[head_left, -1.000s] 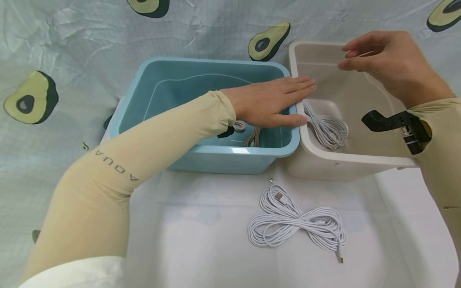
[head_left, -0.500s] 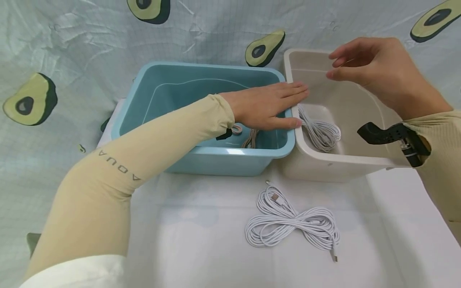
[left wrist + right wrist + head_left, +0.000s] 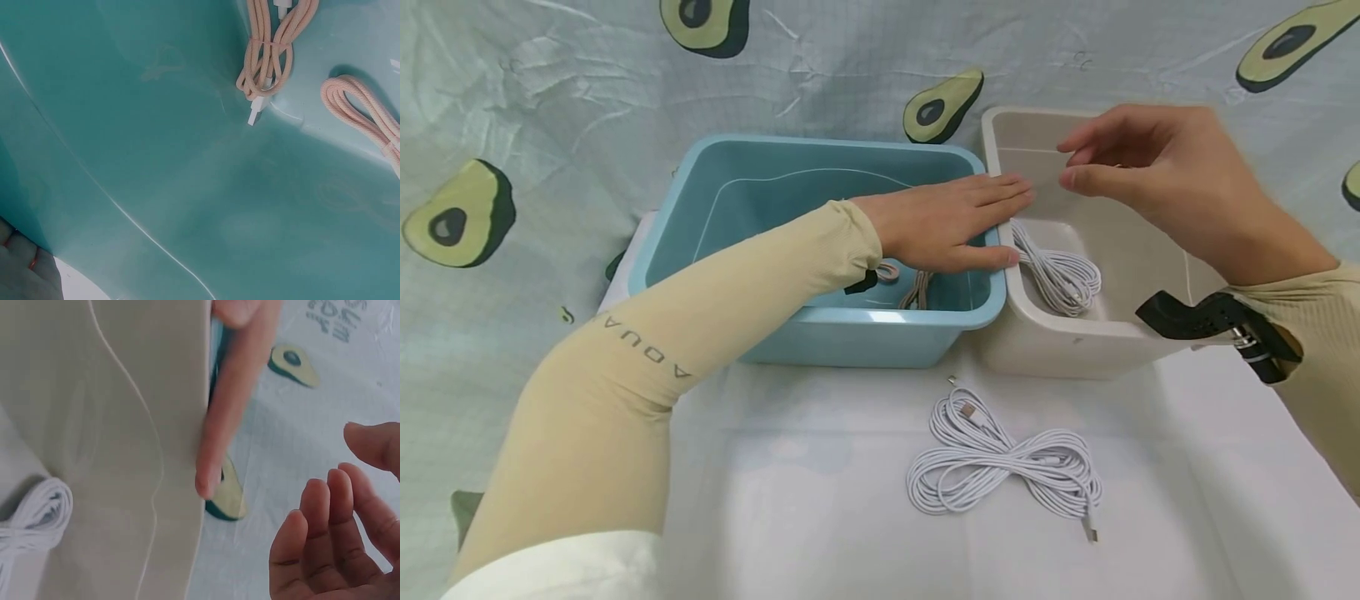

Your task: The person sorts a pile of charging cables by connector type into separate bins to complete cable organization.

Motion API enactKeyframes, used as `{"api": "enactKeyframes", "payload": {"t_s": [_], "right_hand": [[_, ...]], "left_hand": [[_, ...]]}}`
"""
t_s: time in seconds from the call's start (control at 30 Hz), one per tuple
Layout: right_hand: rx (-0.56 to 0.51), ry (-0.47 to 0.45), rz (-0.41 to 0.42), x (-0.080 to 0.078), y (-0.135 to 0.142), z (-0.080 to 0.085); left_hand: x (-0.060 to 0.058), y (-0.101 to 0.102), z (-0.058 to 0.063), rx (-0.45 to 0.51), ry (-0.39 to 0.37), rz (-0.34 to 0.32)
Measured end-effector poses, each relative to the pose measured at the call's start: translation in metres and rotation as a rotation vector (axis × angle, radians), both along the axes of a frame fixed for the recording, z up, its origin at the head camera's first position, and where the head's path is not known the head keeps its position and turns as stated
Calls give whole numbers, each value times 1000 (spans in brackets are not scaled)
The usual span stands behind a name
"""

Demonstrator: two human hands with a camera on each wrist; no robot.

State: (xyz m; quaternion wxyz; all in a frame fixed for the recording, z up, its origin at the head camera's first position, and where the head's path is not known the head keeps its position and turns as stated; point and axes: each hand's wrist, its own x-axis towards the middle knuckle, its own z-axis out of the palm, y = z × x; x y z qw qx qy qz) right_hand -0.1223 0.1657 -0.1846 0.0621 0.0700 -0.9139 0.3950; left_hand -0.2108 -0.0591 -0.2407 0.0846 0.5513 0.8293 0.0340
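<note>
Apparent cable sorting: left hand and right hand (loosely curved) grasp nothing; next, white cable would likely need pinching.

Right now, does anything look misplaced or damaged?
Nothing looks damaged. Perhaps misplaced: the white bow-shaped cable bundle on the white cloth, because another white cable coil lies inside the beige plastic bin.
</note>
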Motion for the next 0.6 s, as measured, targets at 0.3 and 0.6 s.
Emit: {"api": "enactKeyframes", "payload": {"t_s": [0.3,0.6], "right_hand": [[-8,12,50,19,-10,-2],[29,11,111,43,-19,-8]], "left_hand": [[-2,-2,0,12,-7,12],[-2,-4,1,18,-12,18]]}}
